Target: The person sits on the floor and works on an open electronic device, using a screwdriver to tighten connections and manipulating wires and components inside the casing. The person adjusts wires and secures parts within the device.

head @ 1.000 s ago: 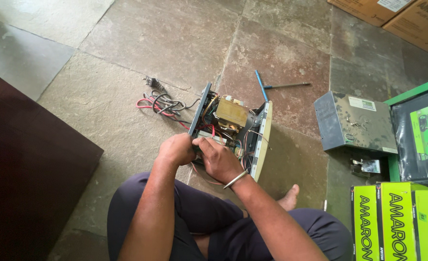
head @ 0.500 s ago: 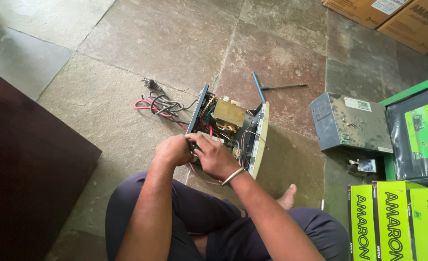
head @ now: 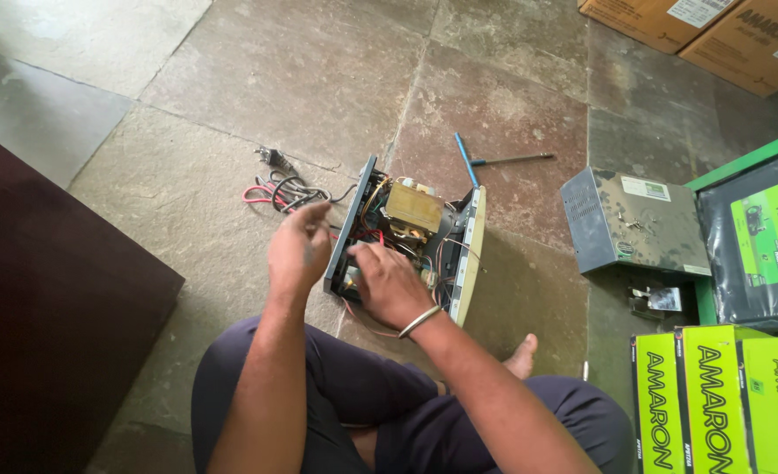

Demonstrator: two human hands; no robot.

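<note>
An opened electrical unit [head: 411,237] lies on the stone floor in front of me, its transformer [head: 412,209] and coloured wiring exposed. My right hand [head: 389,283] rests inside its near end, fingers down among the wires; what they grip is hidden. My left hand [head: 299,250] is lifted just left of the unit's dark side panel, fingers loosely curled, holding nothing I can see. A bundle of red and black cables with a plug [head: 279,189] trails out to the left.
A blue-handled T-shaped tool [head: 494,161] lies beyond the unit. The grey metal cover [head: 634,224] sits to the right, beside a dark battery [head: 757,241] and green boxes [head: 713,399]. Cardboard cartons [head: 705,31] are far right. Dark furniture [head: 46,316] stands at left.
My left hand has come off the unit's near end and risen to its left. My right hand stays inside the unit.
</note>
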